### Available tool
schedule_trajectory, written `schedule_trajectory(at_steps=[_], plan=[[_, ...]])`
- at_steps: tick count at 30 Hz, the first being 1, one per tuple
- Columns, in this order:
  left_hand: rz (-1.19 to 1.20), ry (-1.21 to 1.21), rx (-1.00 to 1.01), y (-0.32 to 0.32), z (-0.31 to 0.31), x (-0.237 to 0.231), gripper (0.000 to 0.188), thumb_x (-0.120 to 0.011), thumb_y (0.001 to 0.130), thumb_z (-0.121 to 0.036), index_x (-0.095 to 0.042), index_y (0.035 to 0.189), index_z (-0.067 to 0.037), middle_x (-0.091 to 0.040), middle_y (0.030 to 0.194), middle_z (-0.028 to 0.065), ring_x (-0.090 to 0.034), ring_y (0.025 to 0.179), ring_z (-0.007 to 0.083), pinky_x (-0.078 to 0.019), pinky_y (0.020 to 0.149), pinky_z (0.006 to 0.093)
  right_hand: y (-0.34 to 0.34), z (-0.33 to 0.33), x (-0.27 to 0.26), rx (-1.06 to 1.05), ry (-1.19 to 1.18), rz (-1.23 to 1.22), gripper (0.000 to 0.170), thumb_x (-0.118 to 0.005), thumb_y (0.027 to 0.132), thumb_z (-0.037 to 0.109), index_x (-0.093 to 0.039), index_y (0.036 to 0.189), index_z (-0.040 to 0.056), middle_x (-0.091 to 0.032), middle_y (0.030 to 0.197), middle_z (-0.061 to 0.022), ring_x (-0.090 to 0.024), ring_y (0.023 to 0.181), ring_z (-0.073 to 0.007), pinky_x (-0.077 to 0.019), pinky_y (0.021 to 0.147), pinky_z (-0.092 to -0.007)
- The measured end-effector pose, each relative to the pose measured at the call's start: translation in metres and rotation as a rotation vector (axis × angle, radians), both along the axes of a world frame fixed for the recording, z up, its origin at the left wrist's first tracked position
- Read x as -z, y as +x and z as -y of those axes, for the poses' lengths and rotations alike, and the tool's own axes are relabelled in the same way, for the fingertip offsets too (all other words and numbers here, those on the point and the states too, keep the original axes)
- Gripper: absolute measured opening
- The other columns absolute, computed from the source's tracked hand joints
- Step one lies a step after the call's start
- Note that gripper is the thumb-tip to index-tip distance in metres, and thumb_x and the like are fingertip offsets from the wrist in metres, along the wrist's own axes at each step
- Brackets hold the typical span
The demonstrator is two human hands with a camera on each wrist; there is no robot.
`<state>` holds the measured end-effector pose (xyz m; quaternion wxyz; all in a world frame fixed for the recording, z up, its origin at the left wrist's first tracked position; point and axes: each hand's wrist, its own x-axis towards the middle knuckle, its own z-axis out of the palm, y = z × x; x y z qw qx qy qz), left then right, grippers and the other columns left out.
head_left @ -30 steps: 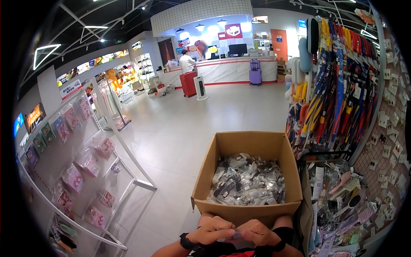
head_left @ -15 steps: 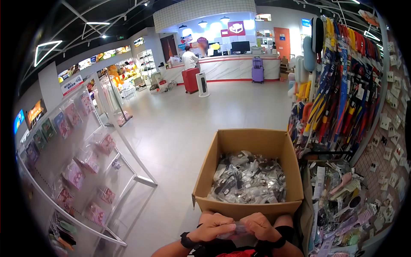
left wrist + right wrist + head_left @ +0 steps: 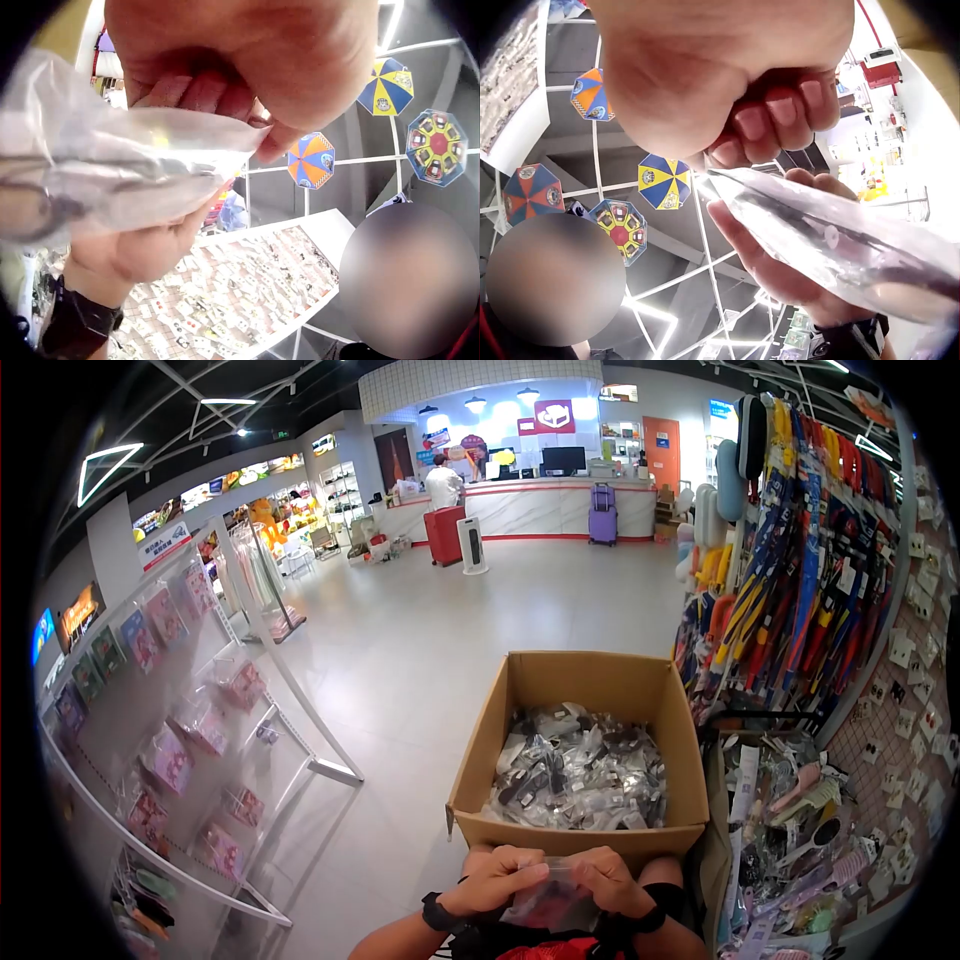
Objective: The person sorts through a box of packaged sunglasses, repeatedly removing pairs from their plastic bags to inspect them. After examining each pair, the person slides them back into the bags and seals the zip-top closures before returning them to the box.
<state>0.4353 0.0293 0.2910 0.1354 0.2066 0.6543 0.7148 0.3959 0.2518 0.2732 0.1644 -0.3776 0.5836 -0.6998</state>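
A clear plastic bag [image 3: 553, 905] is stretched between my two hands over my lap. The left hand [image 3: 500, 882] pinches one top corner with curled fingers and thumb, while the right hand [image 3: 607, 882] pinches the other. Seen from the left wrist, the bag [image 3: 120, 176] has dark, thin looped shapes inside; what they are is unclear. The right wrist view shows the same bag [image 3: 825, 232] slanting away below the right hand's curled fingers [image 3: 784, 112]. Just beyond both hands stands an open cardboard box [image 3: 575, 840] holding a heap of small clear packets [image 3: 580, 770] with dark contents.
On the right, a bin of bagged hairbrushes [image 3: 800, 840] adjoins the box, beneath hanging colourful umbrellas [image 3: 810, 580]. A white display rack [image 3: 320, 730] with pink packages stands at left. Farther back, a person [image 3: 445, 485] stands beside a red suitcase [image 3: 446, 538] at the counter [image 3: 540, 515].
My hands have come up slightly and drawn a little apart. More of the clear bag now shows hanging below them. The head view has shifted slightly; the box stays put.
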Motion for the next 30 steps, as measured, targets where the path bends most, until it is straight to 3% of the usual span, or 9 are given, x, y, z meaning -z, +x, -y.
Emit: schedule_trajectory(at_steps=[6, 10, 14, 18, 20, 22, 23, 25, 30], plan=[[0.018, 0.042, -0.058, 0.001, -0.002, -0.002, 0.033, -0.053, 0.105, -0.023, -0.058, 0.078, -0.004, -0.051, 0.072, -0.0046, -0.045, 0.07, 0.0039, -0.0375, 0.061, 0.0251, -0.015, 0.003, 0.016, -0.004, -0.019, -0.044, 0.041, -0.049, 0.105, 0.026, -0.055, 0.073, 0.0002, -0.051, 0.067, -0.0041, -0.046, 0.06, -0.0122, -0.0375, 0.057, -0.0269], [-0.036, 0.104, -0.182, -0.009, 0.001, 0.015, 0.032, -0.054, 0.104, -0.021, -0.058, 0.078, -0.003, -0.051, 0.071, -0.0045, -0.044, 0.066, 0.0043, -0.0359, 0.059, 0.0241, -0.028, 0.016, 0.031, -0.04, -0.169, -0.024, 0.037, -0.063, 0.097, 0.039, -0.062, 0.098, 0.0013, -0.057, 0.086, -0.0044, -0.052, 0.079, -0.0118, -0.0434, 0.072, -0.0265], [0.177, 0.307, -0.55, -0.03, -0.003, 0.026, 0.029, -0.052, 0.103, -0.018, -0.06, 0.078, -0.005, -0.056, 0.071, -0.0041, -0.047, 0.065, 0.0042, -0.0383, 0.059, 0.0227, -0.036, 0.02, 0.052, -0.16, 0.086, 0.152, 0.051, -0.076, 0.089, 0.032, -0.057, 0.124, 0.0006, -0.063, 0.097, -0.0033, -0.059, 0.088, -0.0115, -0.0486, 0.085, -0.0291], [0.172, 0.389, -0.597, -0.059, -0.004, 0.016, 0.029, -0.05, 0.106, -0.024, -0.063, 0.087, -0.006, -0.058, 0.078, -0.0046, -0.049, 0.07, 0.0026, -0.0389, 0.062, 0.0213, -0.047, 0.031, 0.052, -0.294, 0.081, 0.203, 0.044, -0.071, 0.095, 0.023, -0.055, 0.129, -0.0004, -0.067, 0.109, -0.0051, -0.063, 0.096, -0.0114, -0.0517, 0.085, -0.03], [0.175, 0.388, -0.551, -0.088, 0.011, 0.053, 0.03, -0.05, 0.107, -0.027, -0.064, 0.093, -0.005, -0.06, 0.083, -0.0044, -0.05, 0.074, 0.0019, -0.0394, 0.063, 0.0221, -0.058, 0.03, 0.064, -0.268, 0.137, 0.513, 0.039, -0.068, 0.097, 0.016, -0.054, 0.13, -0.0005, -0.067, 0.112, -0.0053, -0.063, 0.099, -0.0113, -0.052, 0.085, -0.0279], [0.238, 0.242, -0.533, -0.115, 0.02, 0.071, 0.032, -0.05, 0.107, -0.027, -0.065, 0.091, -0.003, -0.061, 0.083, -0.0018, -0.051, 0.075, 0.0033, -0.0398, 0.063, 0.024, -0.072, 0.032, 0.08, -0.189, 0.048, 0.567, 0.035, -0.066, 0.098, 0.014, -0.056, 0.128, -0.0004, -0.067, 0.114, -0.0051, -0.064, 0.099, -0.0109, -0.0523, 0.083, -0.0262], [0.072, -0.042, -0.592, -0.13, 0.026, 0.076, 0.04, -0.047, 0.108, -0.032, -0.066, 0.09, -0.001, -0.063, 0.079, 0.0019, -0.054, 0.069, 0.0073, -0.0408, 0.062, 0.0256, -0.083, 0.027, 0.085, -0.172, 0.099, 0.599, 0.033, -0.067, 0.097, 0.013, -0.058, 0.126, -0.0007, -0.067, 0.113, -0.005, -0.064, 0.1, -0.0112, -0.0528, 0.082, -0.0266], [0.15, -0.125, -0.48, -0.164, 0.041, 0.095, 0.057, -0.034, 0.109, -0.046, -0.063, 0.083, -0.005, -0.057, 0.068, 0.0005, -0.05, 0.06, 0.0098, -0.039, 0.057, 0.026, -0.104, 0.021, 0.079, -0.013, 0.209, 0.624, 0.039, -0.069, 0.096, 0.02, -0.058, 0.126, -0.0018, -0.068, 0.11, -0.0048, -0.064, 0.091, -0.0104, -0.0533, 0.078, -0.0265], [0.286, 0.317, -0.684, -0.258, 0.086, 0.142, 0.05, -0.038, 0.108, -0.041, -0.066, 0.087, -0.006, -0.047, 0.059, -0.0026, -0.045, 0.057, 0.0086, -0.0351, 0.055, 0.0248, -0.2, -0.007, 0.142, 0.438, 0.144, 0.921, 0.039, -0.069, 0.094, 0.03, -0.059, 0.119, 0.0025, -0.066, 0.099, -0.0027, -0.064, 0.078, -0.0124, -0.0528, 0.065, -0.0278]])
